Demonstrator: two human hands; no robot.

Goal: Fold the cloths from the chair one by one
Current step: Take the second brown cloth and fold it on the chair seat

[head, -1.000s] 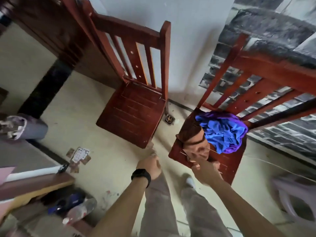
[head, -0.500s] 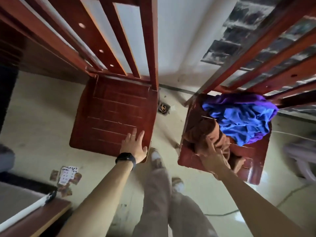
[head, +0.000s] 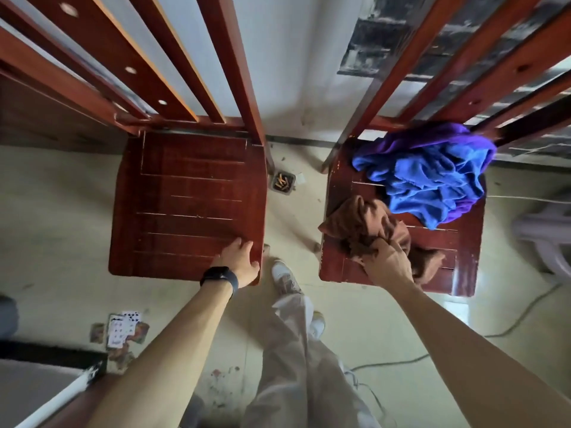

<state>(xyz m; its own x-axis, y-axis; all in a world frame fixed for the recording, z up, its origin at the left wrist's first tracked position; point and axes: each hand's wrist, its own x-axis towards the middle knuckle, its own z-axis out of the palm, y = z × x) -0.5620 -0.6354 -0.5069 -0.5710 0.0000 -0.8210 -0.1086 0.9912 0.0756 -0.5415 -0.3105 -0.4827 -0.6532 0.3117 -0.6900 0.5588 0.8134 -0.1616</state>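
Two red wooden chairs stand side by side. The right chair (head: 340, 273) carries a crumpled brown cloth (head: 358, 223) at its front and a blue cloth (head: 432, 180) over a purple cloth (head: 411, 137) at its back. My right hand (head: 387, 264) grips the brown cloth at its near edge. The left chair (head: 185, 193) has a bare seat. My left hand (head: 239, 264), with a black watch on its wrist, rests on that seat's front right corner with the fingers spread flat.
A small ashtray (head: 282, 183) sits on the floor between the chairs. Playing cards (head: 123, 332) lie scattered at lower left, beside a table edge (head: 61, 393). A cable (head: 432, 356) runs across the floor on the right. My legs and shoes (head: 285, 279) stand between the chairs.
I have moved closer to the chairs. My left hand came to rest on the left chair's seat corner. My right hand stays on the brown cloth, which has dropped from lifted to lying on the seat.
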